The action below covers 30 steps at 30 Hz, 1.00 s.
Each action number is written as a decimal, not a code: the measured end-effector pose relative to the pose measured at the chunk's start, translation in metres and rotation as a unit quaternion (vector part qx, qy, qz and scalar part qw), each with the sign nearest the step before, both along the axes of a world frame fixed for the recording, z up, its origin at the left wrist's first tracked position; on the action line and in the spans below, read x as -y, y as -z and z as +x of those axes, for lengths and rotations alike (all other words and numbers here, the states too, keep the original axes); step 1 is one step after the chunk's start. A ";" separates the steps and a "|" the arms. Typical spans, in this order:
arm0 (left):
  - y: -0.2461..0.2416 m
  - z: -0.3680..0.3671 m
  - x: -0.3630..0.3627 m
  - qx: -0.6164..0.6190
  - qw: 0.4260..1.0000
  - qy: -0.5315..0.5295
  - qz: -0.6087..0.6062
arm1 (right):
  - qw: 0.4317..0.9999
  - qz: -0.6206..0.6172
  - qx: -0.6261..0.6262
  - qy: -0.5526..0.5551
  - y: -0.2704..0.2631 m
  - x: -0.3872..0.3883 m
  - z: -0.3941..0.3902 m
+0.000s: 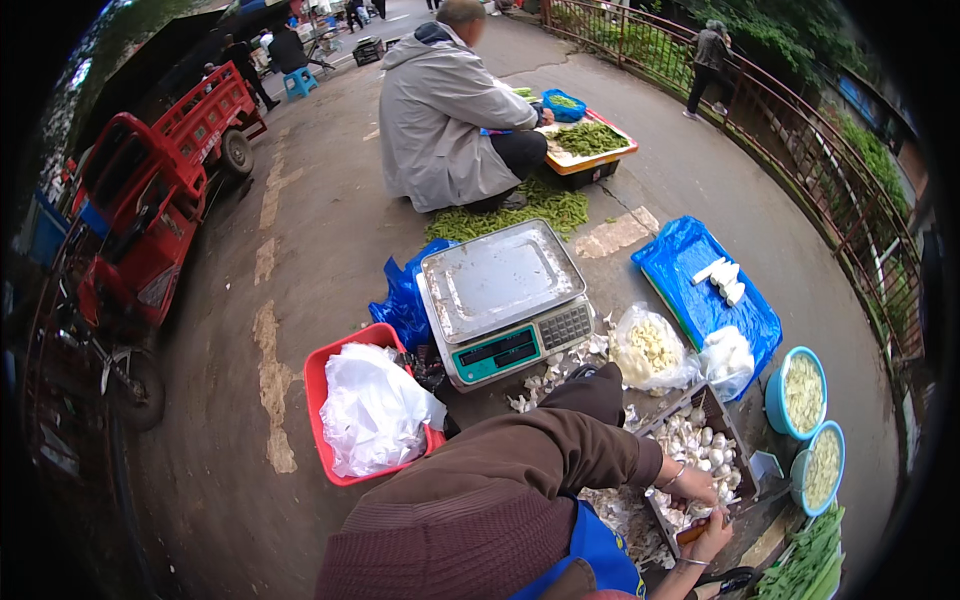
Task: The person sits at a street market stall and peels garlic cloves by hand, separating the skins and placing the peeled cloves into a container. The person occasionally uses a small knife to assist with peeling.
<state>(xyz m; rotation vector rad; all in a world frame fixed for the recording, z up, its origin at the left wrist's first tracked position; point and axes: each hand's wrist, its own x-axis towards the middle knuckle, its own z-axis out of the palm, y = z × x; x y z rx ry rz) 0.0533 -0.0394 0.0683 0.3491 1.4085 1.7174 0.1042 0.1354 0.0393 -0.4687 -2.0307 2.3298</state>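
Over a dark plastic crate [718, 407] of garlic bulbs [709, 446], my two hands are close together. My left hand [690, 484], with a bracelet at the wrist, is closed on what looks like a garlic bulb [699, 511], mostly hidden by the fingers. Just below it, my right hand [712, 536] grips a knife by its brown handle [691, 533]; the thin blade seems to point right, past the crate's edge. Loose garlic skins [619, 504] lie beside the crate. Beyond it stands a clear bag of peeled garlic cloves [651, 346].
A digital scale [504, 281] and a red basket of plastic bags [313, 409] stand left. A blue-lined tray [686, 289] and blue tubs [772, 405] of pale slices are right, near leafy greens [799, 559]. Ahead, a person [457, 120] squats by green pods [510, 214]. A red cargo tricycle [165, 202] is far left.
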 end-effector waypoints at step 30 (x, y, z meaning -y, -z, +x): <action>0.040 -0.073 -0.010 0.181 0.961 -0.141 0.154 | 0.835 0.413 0.362 -0.036 0.266 -0.072 -0.028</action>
